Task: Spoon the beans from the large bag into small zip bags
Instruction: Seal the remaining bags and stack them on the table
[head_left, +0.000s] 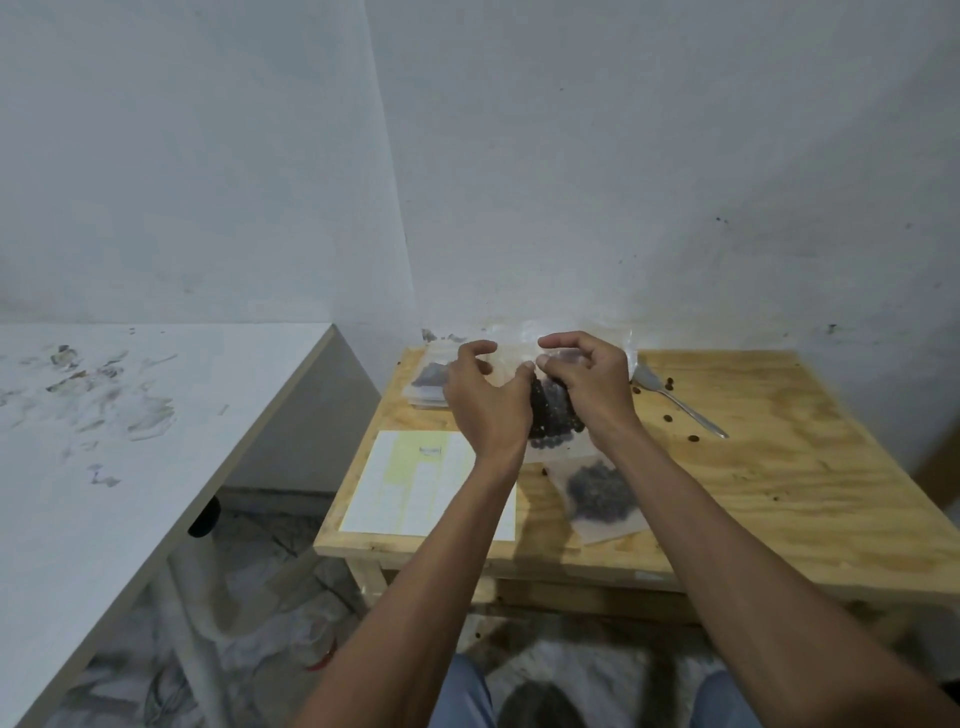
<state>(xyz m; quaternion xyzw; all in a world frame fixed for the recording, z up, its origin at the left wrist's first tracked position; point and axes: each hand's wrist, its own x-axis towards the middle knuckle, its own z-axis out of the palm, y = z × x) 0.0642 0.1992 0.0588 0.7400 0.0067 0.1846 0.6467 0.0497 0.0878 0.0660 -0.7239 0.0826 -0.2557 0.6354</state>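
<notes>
Nearest, at 6 o'clock, the person's knees (467, 696) sit just short of the near edge of the wooden tabletop (779, 493). Two bare forearms reach over that edge toward 12 o'clock. On the near left part lies a white paper sheet (410, 483), its corner close to the front edge. Beside it, toward 1 o'clock, a filled small zip bag (602, 493) lies flat, apart from both hands.

Farther in, the left hand (485, 400) and right hand (587, 384) meet at the top of a clear bag of beans (553, 415), fingers curled and pinching its upper edge from either side; the bag's bottom appears to rest on the tabletop. At 2 o'clock a spoon (675, 402) lies among scattered loose beans (667, 418); the right half of the tabletop beyond it is open. At 11 o'clock, behind the left hand, a stack of small bags (431, 379) sits by the far left corner. A white bench (130, 441) flanks the left side, with a gap of floor between.
</notes>
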